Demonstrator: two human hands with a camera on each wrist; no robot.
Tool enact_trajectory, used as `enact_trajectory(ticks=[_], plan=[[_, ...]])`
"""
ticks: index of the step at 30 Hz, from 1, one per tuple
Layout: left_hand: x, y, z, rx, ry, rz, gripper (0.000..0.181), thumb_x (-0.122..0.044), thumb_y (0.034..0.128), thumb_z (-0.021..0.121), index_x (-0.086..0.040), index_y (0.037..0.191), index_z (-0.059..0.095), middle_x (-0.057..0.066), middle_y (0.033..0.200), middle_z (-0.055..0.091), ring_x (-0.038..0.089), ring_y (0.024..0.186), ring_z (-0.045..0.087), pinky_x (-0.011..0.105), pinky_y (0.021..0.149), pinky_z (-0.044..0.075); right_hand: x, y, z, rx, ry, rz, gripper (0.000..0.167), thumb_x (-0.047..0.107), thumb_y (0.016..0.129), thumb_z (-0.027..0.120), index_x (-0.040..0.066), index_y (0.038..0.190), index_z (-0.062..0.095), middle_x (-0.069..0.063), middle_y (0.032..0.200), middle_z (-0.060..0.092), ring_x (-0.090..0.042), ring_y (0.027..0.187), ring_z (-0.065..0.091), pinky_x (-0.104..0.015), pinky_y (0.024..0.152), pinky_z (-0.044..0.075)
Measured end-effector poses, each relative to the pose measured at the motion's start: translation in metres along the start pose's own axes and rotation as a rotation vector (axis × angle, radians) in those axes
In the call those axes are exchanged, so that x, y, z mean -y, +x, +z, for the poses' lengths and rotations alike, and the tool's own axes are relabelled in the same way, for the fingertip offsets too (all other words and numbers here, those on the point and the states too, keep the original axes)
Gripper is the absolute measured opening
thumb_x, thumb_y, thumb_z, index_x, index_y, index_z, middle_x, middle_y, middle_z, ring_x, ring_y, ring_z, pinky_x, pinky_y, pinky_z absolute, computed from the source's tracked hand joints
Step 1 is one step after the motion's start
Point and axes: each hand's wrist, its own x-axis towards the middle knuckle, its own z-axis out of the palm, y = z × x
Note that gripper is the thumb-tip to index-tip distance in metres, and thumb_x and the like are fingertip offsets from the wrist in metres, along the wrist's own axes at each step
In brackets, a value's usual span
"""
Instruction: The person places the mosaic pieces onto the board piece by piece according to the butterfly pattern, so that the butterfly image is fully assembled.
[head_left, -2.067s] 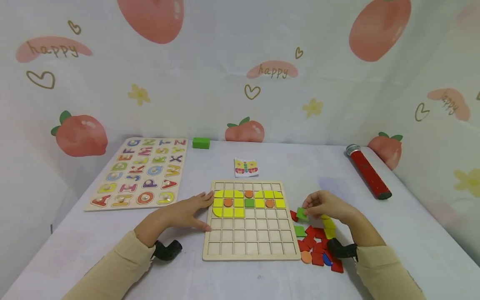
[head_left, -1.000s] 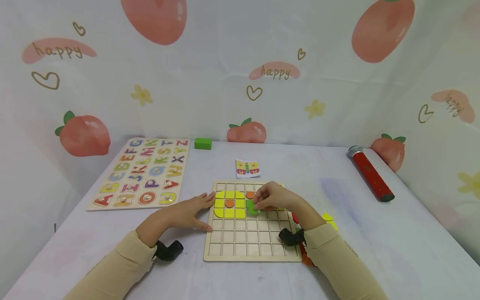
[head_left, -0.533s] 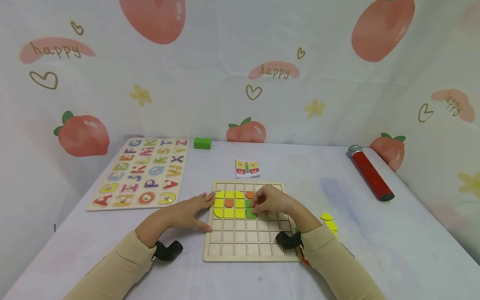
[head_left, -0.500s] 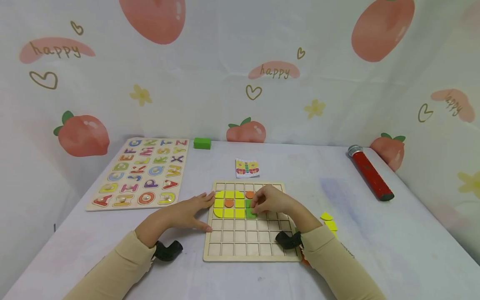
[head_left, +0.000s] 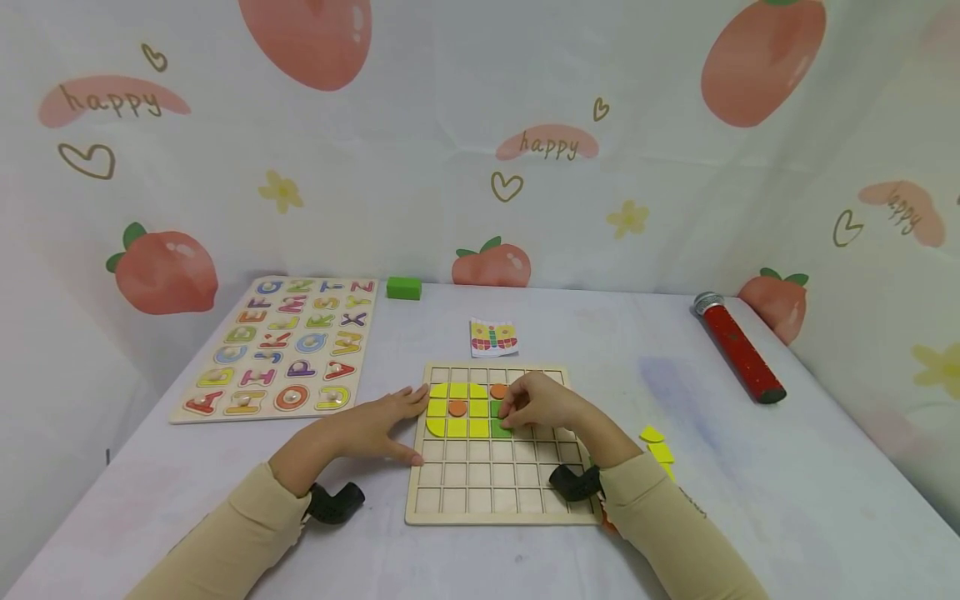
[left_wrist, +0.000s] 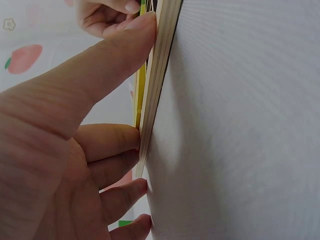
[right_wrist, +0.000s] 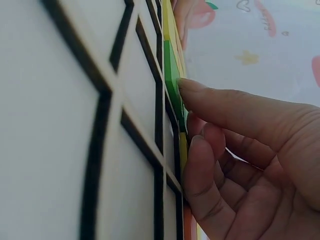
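Note:
A pale wooden grid board [head_left: 480, 502] lies on the table, several of its cells filled with yellow tiles [head_left: 457, 427], orange discs [head_left: 457, 408] and green square tiles. My left hand [head_left: 369, 429] rests against the board's left edge, its fingers mostly straight; in the left wrist view the thumb touches the board's side [left_wrist: 159, 55]. Over the middle column, my right hand [head_left: 547, 407] has thumb and curled fingers at the lower green square tile [head_left: 499, 429]. The right wrist view shows the thumb tip on this green tile [right_wrist: 171, 70], which lies in the grid. The hand hides the yellow tiles on the board's right.
Behind the board lies a small butterfly picture card [head_left: 493, 338]. An alphabet puzzle board [head_left: 281, 350] is at the left, with a green block [head_left: 403, 288] beside it. A red microphone [head_left: 741, 348] lies at right. Loose yellow pieces [head_left: 660, 452] lie partly behind the right forearm.
My right hand picked a green square tile from the loose pieces, carried it left and set it in a cell below the other green one. My left hand has stayed at the board's edge.

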Motion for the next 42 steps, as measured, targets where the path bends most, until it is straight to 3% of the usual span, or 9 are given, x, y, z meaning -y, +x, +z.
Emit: enact_trajectory(ticks=[8, 16, 28, 42], plan=[[0.000, -0.001, 0.000, 0.001, 0.001, 0.009, 0.095, -0.050, 0.0716, 0.074, -0.013, 0.147, 0.029, -0.001, 0.157, 0.016, 0.027, 0.146, 0.009, 0.048, 0.116, 0.017, 0.003, 0.000, -0.002, 0.005, -0.028, 0.033, 0.007, 0.008, 0.080, 0.072, 0.002, 0.082, 0.069, -0.001, 0.076, 0.065, -0.010, 0.064, 0.052, -0.021, 0.062, 0.046], [-0.001, -0.001, 0.001, -0.001, 0.000, 0.018, 0.095, -0.050, 0.0719, 0.074, -0.013, 0.147, 0.028, -0.001, 0.157, 0.016, 0.027, 0.146, 0.009, 0.048, 0.116, 0.017, 0.005, -0.014, -0.020, -0.030, -0.052, 0.045, 0.013, 0.011, 0.082, 0.070, 0.004, 0.092, 0.071, -0.003, 0.081, 0.066, -0.012, 0.069, 0.056, -0.023, 0.063, 0.049], [-0.001, -0.002, 0.000, 0.003, 0.006, 0.012, 0.095, -0.050, 0.0728, 0.073, -0.014, 0.148, 0.026, 0.000, 0.157, 0.015, 0.027, 0.146, 0.009, 0.048, 0.116, 0.017, -0.017, -0.060, -0.052, -0.120, -0.038, 0.127, 0.023, 0.013, 0.083, 0.069, -0.002, 0.100, 0.068, -0.006, 0.082, 0.065, -0.016, 0.068, 0.056, -0.030, 0.065, 0.052], [-0.001, -0.003, -0.001, 0.005, -0.007, -0.001, 0.094, -0.050, 0.0729, 0.073, -0.015, 0.147, 0.028, -0.001, 0.157, 0.014, 0.027, 0.146, 0.008, 0.049, 0.116, 0.017, -0.052, -0.121, -0.075, -0.175, -0.035, 0.281, 0.031, 0.017, 0.084, 0.069, -0.003, 0.108, 0.065, -0.006, 0.090, 0.068, -0.016, 0.078, 0.058, -0.024, 0.070, 0.053]])
